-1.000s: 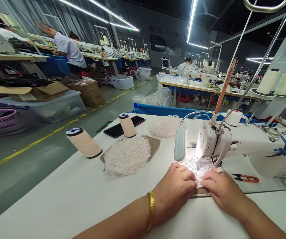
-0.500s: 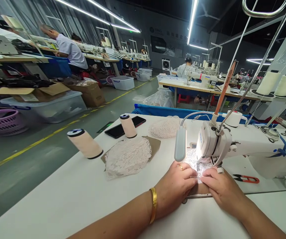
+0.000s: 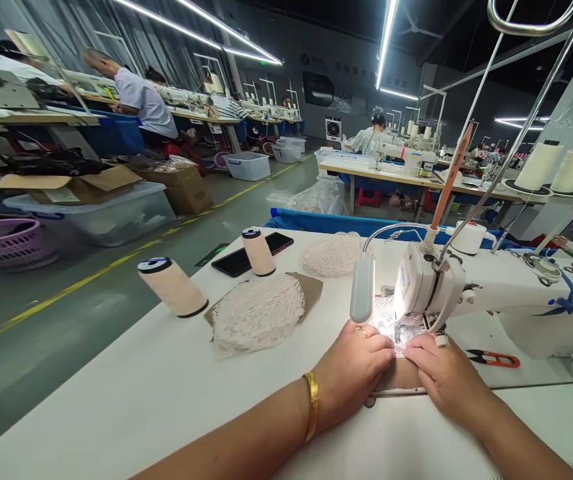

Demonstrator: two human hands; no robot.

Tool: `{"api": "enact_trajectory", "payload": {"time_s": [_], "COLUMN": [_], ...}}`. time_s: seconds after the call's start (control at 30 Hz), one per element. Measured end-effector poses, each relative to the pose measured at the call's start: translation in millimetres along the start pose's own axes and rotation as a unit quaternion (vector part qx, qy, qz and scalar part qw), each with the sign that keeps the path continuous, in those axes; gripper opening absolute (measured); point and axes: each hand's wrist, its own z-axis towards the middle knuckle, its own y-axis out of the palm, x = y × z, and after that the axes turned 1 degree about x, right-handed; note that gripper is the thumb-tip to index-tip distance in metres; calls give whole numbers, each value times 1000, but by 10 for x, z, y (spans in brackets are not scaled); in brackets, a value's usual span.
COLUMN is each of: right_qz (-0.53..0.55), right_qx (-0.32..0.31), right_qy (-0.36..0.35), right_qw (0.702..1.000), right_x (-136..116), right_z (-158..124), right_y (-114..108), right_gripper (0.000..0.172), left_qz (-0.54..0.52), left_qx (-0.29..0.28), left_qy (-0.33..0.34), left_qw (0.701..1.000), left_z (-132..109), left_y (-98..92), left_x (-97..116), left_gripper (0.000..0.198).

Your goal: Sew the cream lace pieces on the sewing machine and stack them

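White lace (image 3: 384, 312) lies under the needle area of a white sewing machine (image 3: 501, 277), lit by a small lamp (image 3: 362, 290). My left hand (image 3: 354, 363), with fingers pressed together, grips the lace's near left edge. On the other side, my right hand (image 3: 444, 373) pinches the same edge close to the presser foot. Both sets of fingertips partly hide the lace. Between my hands, a brown surface (image 3: 401, 375) shows in front of the lace. Orange-handled thread snips (image 3: 496, 359) rest to the right of my right hand.
Left of the machine lie a lace stack (image 3: 259, 315) on brown card (image 3: 311, 291) and another lace pile (image 3: 329, 257). Two thread cones (image 3: 174, 288) and a black phone (image 3: 231, 263) are near the table's far left edge. Several people sit at other machines.
The lace has moved slightly away from me under the machine, and more brown surface shows between my hands. Both hands keep their grip almost in place.
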Motion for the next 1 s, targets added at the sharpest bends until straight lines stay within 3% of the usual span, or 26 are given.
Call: {"api": "enact_trajectory", "payload": {"time_s": [0.63, 0.77, 0.9, 1.0], "right_qz": [-30, -28, -30, -17], "right_qx": [23, 42, 57, 72], "right_qy": [25, 17, 4, -6], "right_qw": [999, 999, 998, 997], "right_x": [0, 5, 0, 1], "right_z": [29, 20, 11, 1], "right_y": [-3, 12, 13, 18], "right_gripper": [50, 51, 49, 49], "left_qz": [0, 11, 59, 86], "left_qx": [-26, -60, -122, -131], "left_qy": [-36, -97, -173, -190], "left_qw": [999, 993, 976, 969], "left_z": [46, 55, 79, 84], "left_y": [24, -63, -128, -129], "left_x": [-51, -46, -48, -51], "left_gripper": [22, 16, 35, 41]}}
